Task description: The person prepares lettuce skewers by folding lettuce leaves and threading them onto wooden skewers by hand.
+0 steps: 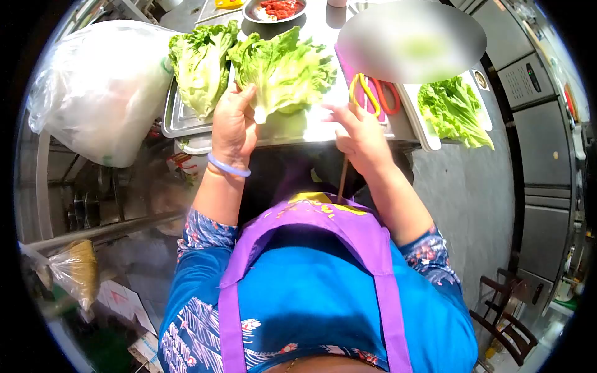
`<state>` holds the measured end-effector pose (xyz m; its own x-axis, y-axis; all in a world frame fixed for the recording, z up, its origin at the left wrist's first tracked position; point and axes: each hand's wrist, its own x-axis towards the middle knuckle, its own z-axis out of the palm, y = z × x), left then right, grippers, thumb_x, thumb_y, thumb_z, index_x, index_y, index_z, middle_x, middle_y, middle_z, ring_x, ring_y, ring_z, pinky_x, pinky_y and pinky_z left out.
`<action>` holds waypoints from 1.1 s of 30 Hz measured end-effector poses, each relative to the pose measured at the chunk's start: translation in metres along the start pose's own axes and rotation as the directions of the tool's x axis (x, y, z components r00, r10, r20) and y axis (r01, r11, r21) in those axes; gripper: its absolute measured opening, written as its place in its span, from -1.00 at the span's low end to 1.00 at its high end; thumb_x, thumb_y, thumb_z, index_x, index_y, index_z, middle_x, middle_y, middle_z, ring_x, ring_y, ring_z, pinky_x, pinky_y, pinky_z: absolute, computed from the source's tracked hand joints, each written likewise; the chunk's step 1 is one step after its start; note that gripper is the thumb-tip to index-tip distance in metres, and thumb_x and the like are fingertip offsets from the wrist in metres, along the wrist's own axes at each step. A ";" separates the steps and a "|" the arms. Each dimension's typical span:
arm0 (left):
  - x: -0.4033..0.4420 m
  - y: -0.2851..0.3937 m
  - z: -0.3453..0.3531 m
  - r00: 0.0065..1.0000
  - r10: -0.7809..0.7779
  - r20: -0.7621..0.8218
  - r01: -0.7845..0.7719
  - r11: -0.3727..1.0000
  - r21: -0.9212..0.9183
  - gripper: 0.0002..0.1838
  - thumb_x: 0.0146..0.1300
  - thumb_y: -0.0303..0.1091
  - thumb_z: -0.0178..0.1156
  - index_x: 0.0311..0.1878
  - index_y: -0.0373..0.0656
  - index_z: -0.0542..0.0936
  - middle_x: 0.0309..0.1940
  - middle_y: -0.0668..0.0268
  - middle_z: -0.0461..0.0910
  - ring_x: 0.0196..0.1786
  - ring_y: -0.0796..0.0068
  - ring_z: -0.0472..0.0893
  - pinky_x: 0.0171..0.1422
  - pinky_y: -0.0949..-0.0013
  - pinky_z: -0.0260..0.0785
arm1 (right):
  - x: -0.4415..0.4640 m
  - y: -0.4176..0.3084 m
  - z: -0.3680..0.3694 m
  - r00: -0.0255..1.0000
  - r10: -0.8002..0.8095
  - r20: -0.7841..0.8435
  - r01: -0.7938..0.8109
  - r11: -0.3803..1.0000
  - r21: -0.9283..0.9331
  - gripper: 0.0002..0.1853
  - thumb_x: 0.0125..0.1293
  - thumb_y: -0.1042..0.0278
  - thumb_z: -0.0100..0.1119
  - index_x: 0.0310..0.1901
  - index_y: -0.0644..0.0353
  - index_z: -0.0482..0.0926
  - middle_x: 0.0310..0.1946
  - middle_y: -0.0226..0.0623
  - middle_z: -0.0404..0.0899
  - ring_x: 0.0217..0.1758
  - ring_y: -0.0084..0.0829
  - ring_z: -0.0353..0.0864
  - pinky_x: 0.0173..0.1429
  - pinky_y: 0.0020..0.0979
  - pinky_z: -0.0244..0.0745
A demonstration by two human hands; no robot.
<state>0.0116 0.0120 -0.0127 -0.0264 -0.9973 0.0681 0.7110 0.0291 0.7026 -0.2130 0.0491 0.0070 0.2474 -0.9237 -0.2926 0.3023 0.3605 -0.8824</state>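
Note:
A loose lettuce leaf [283,71] is held up over the bright worktop by my left hand [236,118], whose fingers are closed round its left side near the stem. Just left of it, a head of lettuce [200,68] lies on a metal tray [180,127]. My right hand [357,133] is right of the leaf, apart from it, with its fingers spread and nothing seen in them. Scissors with yellow and red handles [388,98] lie just beyond that hand on a pink surface. More lettuce [453,112] sits on a white board [429,138] at the right.
A large full plastic bag [102,87] stands at the left. A metal bowl of red food [273,9] is at the back. A blurred oval hides the back right. Chairs [507,317] and grey cabinets [544,143] are at the right.

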 end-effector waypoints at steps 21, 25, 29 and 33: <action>-0.028 -0.046 -0.002 0.896 -0.433 0.097 0.443 0.863 -0.242 -0.45 0.27 -0.33 0.22 0.28 -0.28 0.32 0.15 0.15 0.49 0.19 0.30 0.51 0.30 0.21 0.35 | 0.005 -0.008 0.006 0.971 -0.155 0.180 0.202 0.937 -0.284 -0.76 0.19 0.50 0.26 -0.08 0.28 0.60 -0.27 -0.39 0.66 -0.24 -0.62 0.61 -0.10 -0.57 0.50; -0.025 -0.041 0.000 0.872 -0.476 0.111 0.484 0.873 -0.058 -0.53 0.26 -0.37 0.21 0.21 -0.28 0.39 0.06 0.20 0.55 0.10 0.36 0.56 0.23 0.28 0.42 | -0.004 -0.019 -0.003 0.976 -0.141 0.163 0.193 0.911 -0.365 -0.79 0.19 0.50 0.23 -0.11 0.27 0.62 -0.25 -0.41 0.64 -0.27 -0.65 0.59 -0.11 -0.57 0.49; -0.028 -0.039 0.003 0.912 -0.409 -0.009 0.405 0.906 -0.122 -0.62 0.28 -0.39 0.16 0.14 -0.25 0.44 0.00 0.20 0.58 0.02 0.34 0.61 0.09 0.22 0.51 | -0.014 -0.025 -0.009 0.986 -0.156 0.067 0.165 0.972 -0.170 -0.66 0.20 0.44 0.23 0.02 0.32 0.56 -0.19 -0.35 0.63 -0.14 -0.60 0.58 0.02 -0.49 0.48; -0.028 -0.035 0.003 0.963 -0.253 -0.092 0.235 0.957 -0.170 -0.72 0.32 -0.38 0.11 0.07 -0.22 0.47 -0.08 0.23 0.61 -0.07 0.34 0.63 -0.02 0.24 0.55 | -0.010 -0.010 -0.019 0.983 -0.162 -0.080 0.174 0.969 0.173 -0.73 0.21 0.48 0.22 -0.03 0.21 0.56 -0.36 -0.49 0.59 -0.59 -0.76 0.37 -0.54 -0.69 0.24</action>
<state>-0.0149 0.0394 -0.0374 -0.1402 -0.9741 -0.1772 0.7935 -0.2176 0.5683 -0.2357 0.0517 0.0120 0.1203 -0.9773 -0.1743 0.4955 0.2112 -0.8425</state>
